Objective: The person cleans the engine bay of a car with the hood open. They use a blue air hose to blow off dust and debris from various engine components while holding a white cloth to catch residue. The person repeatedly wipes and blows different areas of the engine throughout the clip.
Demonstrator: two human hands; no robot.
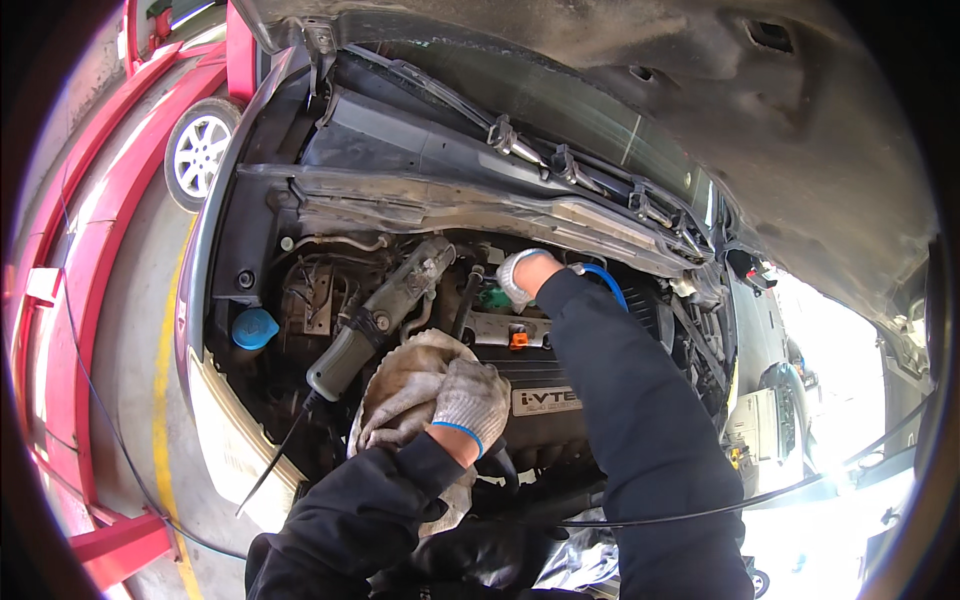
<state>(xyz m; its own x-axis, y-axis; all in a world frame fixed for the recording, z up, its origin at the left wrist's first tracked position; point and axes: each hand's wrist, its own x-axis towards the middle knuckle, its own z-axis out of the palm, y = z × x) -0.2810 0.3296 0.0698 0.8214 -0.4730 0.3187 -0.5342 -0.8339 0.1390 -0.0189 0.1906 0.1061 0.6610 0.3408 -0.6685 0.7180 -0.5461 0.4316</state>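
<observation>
In a white knitted glove, my left hand (472, 400) is closed on a stained beige rag (405, 385) at the front of the engine. My right hand (518, 276), gloved the same way, reaches to the back of the engine with its fingers curled. What those fingers hold, if anything, is hidden. Beside them are a green part (493, 297) and a black rod-like piece (467, 300). A blue hose (608, 284) curves past my right wrist. Below lies the engine cover (545, 375), with an orange clip (518, 340) above it.
A long grey corded tool (375, 322) lies across the engine bay, left of the rag. Further left is a blue reservoir cap (255, 328). The raised hood (800, 130) hangs overhead at right. Red lift beams (95, 270) and a wheel (200, 150) stand at left.
</observation>
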